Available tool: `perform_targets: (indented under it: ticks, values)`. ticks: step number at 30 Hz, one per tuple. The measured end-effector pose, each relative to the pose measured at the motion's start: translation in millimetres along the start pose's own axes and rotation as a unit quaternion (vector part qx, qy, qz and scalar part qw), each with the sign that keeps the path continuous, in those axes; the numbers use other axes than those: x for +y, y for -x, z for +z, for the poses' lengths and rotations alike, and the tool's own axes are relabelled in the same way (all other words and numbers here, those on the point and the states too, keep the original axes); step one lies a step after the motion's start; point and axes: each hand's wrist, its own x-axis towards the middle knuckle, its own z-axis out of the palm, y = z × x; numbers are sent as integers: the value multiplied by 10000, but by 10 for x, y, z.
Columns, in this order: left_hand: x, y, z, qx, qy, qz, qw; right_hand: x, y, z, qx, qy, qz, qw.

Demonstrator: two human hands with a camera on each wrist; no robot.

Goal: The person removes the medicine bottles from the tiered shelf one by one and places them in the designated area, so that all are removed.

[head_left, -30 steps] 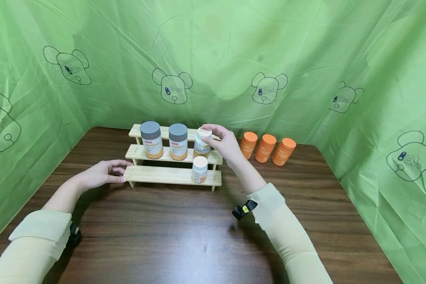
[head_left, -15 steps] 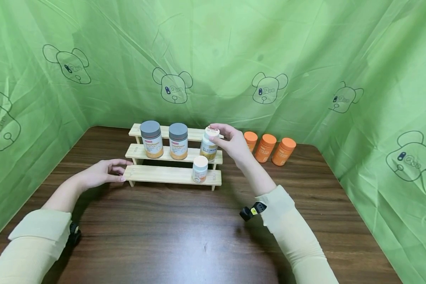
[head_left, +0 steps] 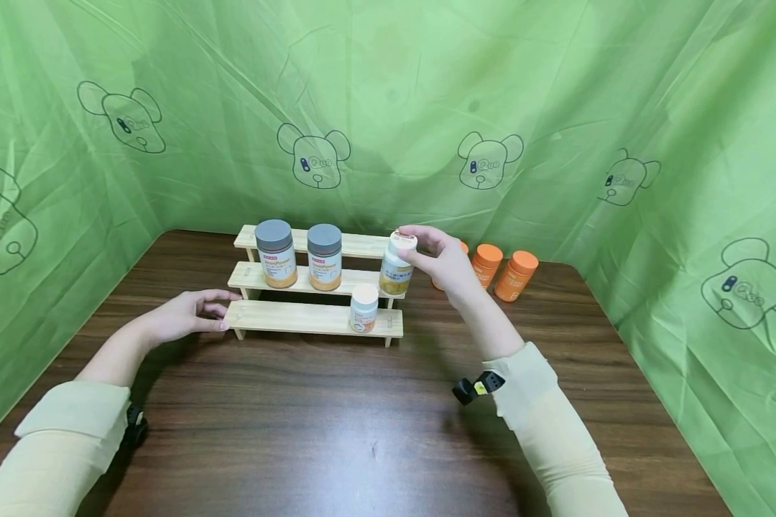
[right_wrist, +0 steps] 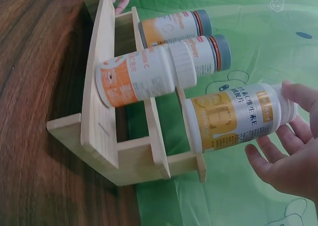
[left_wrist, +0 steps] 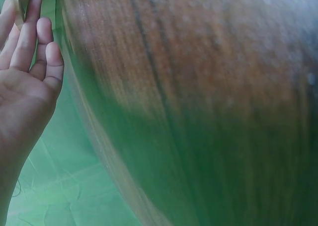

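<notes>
With our right hand (head_left: pixel 438 257), we pinch the white cap of a round white bottle with a gold label (head_left: pixel 397 271). The thumb and fingers are bent around the cap. We hold the bottle nearly upright, up above the right end of the middle step of a pale wooden rack with three steps (head_left: pixel 284 318).

With our left hand (head_left: pixel 184 316), we hold the left end of the bottom step, thumb in front and fingers behind, the other fingers a bit bent.

A small white bottle with an orange label (head_left: pixel 364 309) stands near the right end of the bottom step. Two round jars with grey lids (head_left: pixel 325 258) stand on the middle step, toward the left. Behind our right hand, three orange bottles (head_left: pixel 516 276) stand on the brown wooden table (head_left: pixel 336 402); the nearest is mostly hidden.
</notes>
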Motion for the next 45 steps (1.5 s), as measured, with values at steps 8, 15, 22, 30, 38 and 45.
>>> perform_targets:
  ticks: [8, 15, 22, 30, 38, 45]
  values:
    - [-4, -3, 3, -28, 72, -31, 10000, 33, 65, -170, -33, -114, -8, 9999]
    - [-1, 0, -4, 2, 51, -37, 10000, 107, 129, -351, -70, 11, 25, 10000]
    - [-19, -11, -11, 5, 70, -6, 10000, 215, 173, -531, 34, -30, 30, 10000]
    - [-17, -6, -5, 36, -9, -30, 10000, 345, 251, -697, 221, 91, 125, 9996]
    - [-11, 13, 1, 45, -114, -6, 9999, 521, 283, -785, 304, 243, 471, 9981]
    - [-14, 6, -5, 29, -32, -46, 10000, 661, 307, -808, 228, 309, 501, 9980]
